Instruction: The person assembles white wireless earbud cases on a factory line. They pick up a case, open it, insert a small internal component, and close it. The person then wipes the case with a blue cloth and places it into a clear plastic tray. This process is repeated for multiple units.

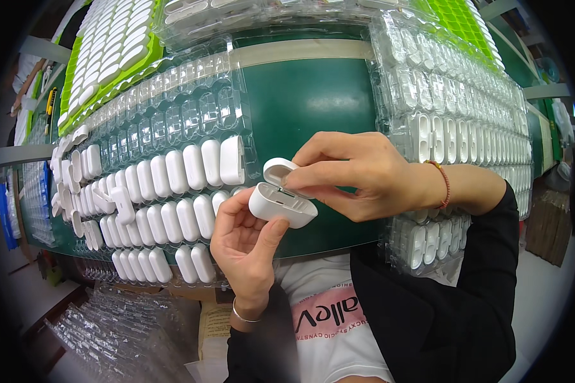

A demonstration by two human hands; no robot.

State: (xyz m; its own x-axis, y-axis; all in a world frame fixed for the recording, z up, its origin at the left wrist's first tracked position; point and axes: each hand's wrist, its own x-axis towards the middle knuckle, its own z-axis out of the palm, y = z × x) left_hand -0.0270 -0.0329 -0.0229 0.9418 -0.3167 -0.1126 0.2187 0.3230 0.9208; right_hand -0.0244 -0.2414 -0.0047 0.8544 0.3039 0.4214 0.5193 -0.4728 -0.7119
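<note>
A small white earbud charging case (276,205) is up in front of my chest, its rounded lid (276,165) swung open and the hollow inside showing. My left hand (246,252) is closed around the body from the left and below, thumb along its front. From the right, my right hand (367,175) pinches the lid's edge near the hinge. Those fingertips partly cover the hinge, so I cannot make out whether a small part is between them. Left of my hands, a clear plastic tray (172,115) bears rows of white case shells (180,171).
Stacked clear trays with open white shells (450,140) stand on the right. Bright green trays of white pieces (112,51) lie at the far left and far right (457,22). Loose shells (67,182) heap up at the left. Clear plastic packaging (118,332) lies below the table edge.
</note>
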